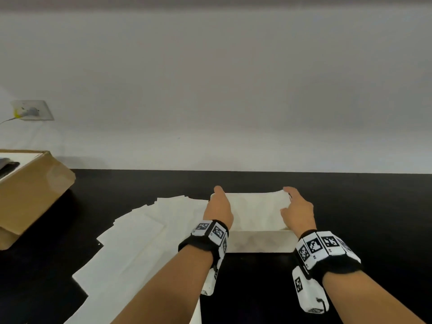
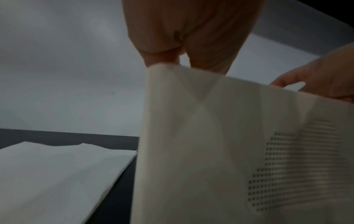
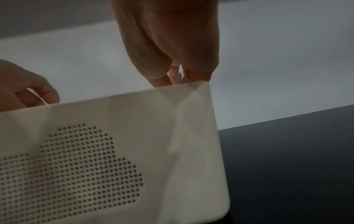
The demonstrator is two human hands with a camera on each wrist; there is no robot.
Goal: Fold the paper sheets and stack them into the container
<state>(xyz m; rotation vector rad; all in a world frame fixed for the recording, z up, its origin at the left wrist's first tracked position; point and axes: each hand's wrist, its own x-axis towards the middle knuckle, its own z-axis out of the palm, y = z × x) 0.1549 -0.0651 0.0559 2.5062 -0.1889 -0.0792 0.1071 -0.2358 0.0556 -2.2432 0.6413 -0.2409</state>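
Observation:
A white container (image 1: 259,240) with a perforated front wall (image 3: 76,166) stands on the black table. A folded paper sheet (image 1: 254,211) lies in its open top. My left hand (image 1: 219,199) reaches over the left end and holds the sheet's left edge. My right hand (image 1: 288,201) pinches the right edge between thumb and fingers. In the wrist views the fingertips of the left hand (image 2: 191,57) and the right hand (image 3: 172,72) dip behind the container wall (image 2: 210,151) and are hidden. Several unfolded sheets (image 1: 131,242) lie fanned out to the left.
A cardboard box (image 1: 28,197) stands at the table's far left. A wall socket (image 1: 32,111) with a cable is above it. Bare black table (image 1: 362,206) stretches right of the container. A pale wall closes the back.

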